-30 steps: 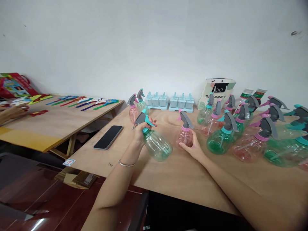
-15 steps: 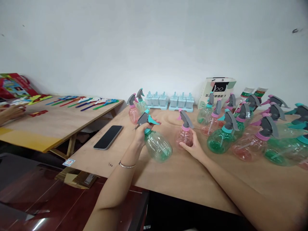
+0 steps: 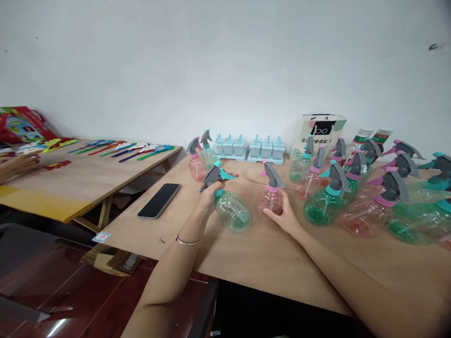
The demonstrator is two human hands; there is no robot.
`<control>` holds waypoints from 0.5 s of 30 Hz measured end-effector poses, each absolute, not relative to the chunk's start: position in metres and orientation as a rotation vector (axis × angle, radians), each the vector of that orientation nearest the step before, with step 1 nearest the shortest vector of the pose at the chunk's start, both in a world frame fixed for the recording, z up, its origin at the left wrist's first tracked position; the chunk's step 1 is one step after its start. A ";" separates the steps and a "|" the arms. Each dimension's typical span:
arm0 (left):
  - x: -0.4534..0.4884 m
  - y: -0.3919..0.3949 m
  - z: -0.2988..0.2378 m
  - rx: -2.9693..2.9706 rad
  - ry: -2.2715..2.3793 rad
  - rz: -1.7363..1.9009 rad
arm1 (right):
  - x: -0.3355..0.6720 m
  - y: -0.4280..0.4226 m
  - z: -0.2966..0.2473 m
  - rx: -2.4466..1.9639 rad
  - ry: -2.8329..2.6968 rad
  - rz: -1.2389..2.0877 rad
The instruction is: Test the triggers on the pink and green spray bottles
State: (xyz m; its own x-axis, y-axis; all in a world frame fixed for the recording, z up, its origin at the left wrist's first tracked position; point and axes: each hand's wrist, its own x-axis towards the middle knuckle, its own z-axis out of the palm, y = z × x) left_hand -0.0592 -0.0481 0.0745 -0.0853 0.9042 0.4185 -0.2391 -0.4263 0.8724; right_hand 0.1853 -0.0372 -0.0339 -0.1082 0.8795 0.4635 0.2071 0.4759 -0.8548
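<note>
My left hand (image 3: 208, 196) is closed round the neck of a green spray bottle (image 3: 232, 212) with a grey and turquoise trigger head. That bottle tilts, its base toward the right. A smaller-looking pink spray bottle (image 3: 269, 199) with a grey and pink head stands upright, and my right hand (image 3: 283, 213) wraps its lower right side, thumb in front. Behind my left hand are another pink spray bottle (image 3: 197, 165) and a green spray bottle (image 3: 208, 152). Close to the right hand stands a green spray bottle (image 3: 321, 206) among several green and pink ones.
Light blue popsicle moulds (image 3: 266, 151) and a printed paper bag (image 3: 319, 134) stand along the wall. A black phone (image 3: 159, 201) lies on the left of the wooden table (image 3: 246, 260). On another table (image 3: 88, 180), another person's hand (image 3: 21, 166) is near colourful flat pieces.
The green bottle in my left hand has shifted slightly and stands a bit less tilted out toward me. My right hand stays on the pink bottle.
</note>
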 end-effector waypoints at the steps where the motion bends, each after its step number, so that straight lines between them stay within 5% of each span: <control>1: -0.059 -0.050 0.074 1.314 0.797 1.646 | 0.185 -0.037 -0.034 -0.960 -1.606 0.750; 7: -0.071 -0.048 0.075 1.451 0.790 1.609 | 0.185 -0.038 -0.033 -0.963 -1.610 0.741; 15: -0.141 -0.027 0.077 1.419 1.228 2.133 | 0.185 -0.038 -0.033 -0.962 -1.623 0.716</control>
State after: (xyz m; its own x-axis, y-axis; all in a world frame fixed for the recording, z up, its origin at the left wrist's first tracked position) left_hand -0.1415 -0.0267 0.0768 -0.4672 0.6445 0.6053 0.2001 -0.5897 0.7824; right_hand 0.1851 -0.0375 -0.0329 -0.1069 0.8689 0.4832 0.2290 0.4945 -0.8385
